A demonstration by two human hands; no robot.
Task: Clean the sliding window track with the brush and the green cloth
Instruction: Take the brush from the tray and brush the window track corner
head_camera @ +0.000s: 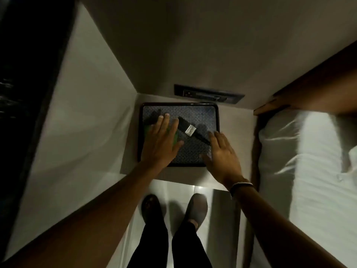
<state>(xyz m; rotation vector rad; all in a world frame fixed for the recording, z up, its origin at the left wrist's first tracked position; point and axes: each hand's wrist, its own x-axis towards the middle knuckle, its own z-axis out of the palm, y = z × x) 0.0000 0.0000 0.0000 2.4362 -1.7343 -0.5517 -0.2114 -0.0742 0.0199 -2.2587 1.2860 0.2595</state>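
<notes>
A black tray with a patterned surface lies on a small pale table against the wall. A paintbrush with black bristles, a silver ferrule and a dark handle lies diagonally on it. The green cloth lies on the tray's left part, mostly hidden under my left hand, which is spread flat over it with fingers apart. My right hand hovers open over the tray's lower right, its fingertips close to the end of the brush handle. I cannot tell whether either hand touches its object.
A dark window frame runs along the far left beside a pale sill. A black socket plate is on the wall behind the tray. A bed with white sheets and a wooden headboard stands at the right. My feet are on shiny floor tiles below.
</notes>
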